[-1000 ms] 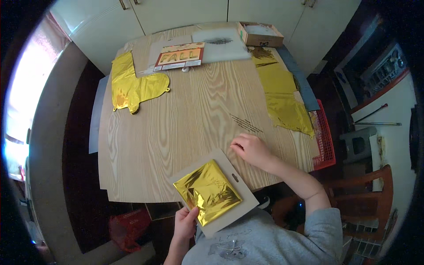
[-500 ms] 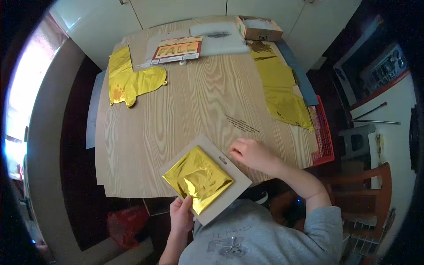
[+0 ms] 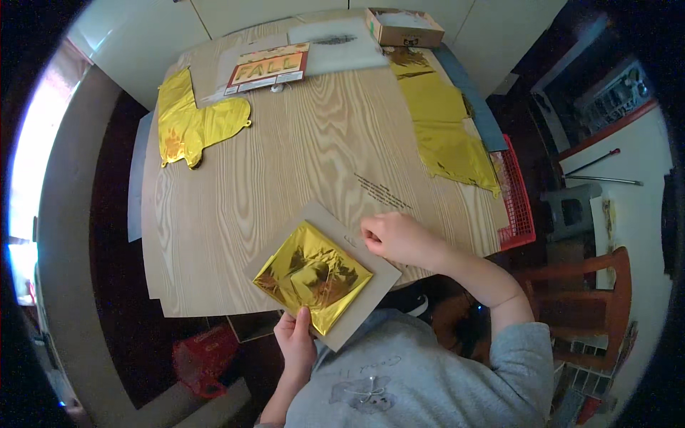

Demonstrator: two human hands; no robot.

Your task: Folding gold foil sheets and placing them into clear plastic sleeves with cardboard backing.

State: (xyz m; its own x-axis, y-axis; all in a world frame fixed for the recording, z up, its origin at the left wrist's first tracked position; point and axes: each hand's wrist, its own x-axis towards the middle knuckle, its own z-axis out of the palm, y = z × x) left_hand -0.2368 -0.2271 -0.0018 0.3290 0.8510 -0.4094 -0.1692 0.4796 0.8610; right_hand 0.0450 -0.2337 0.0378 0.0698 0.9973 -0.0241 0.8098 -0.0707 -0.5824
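A folded gold foil balloon (image 3: 314, 278) lies flat on a grey cardboard card (image 3: 385, 274), which is tilted at the near edge of the table. My left hand (image 3: 296, 341) grips the card's lower corner, its thumb pressing on the foil. Beside the card's upper right edge, near its hanging slot, my right hand (image 3: 399, 240) is closed with curled fingers; anything inside them is hidden. A patch of small dark print (image 3: 382, 191) shows on the table just beyond my right hand.
Flattened gold foil balloons lie at the table's left (image 3: 193, 125) and right (image 3: 442, 121). A printed orange card (image 3: 267, 68) and a cardboard box (image 3: 404, 28) are at the back. A red basket (image 3: 517, 192) stands by the right edge, with a wooden chair (image 3: 617, 307) nearby.
The view has shifted slightly. My right hand has moved a little closer to the card's slot, its fingers more curled. My left hand keeps its hold on the card and foil.
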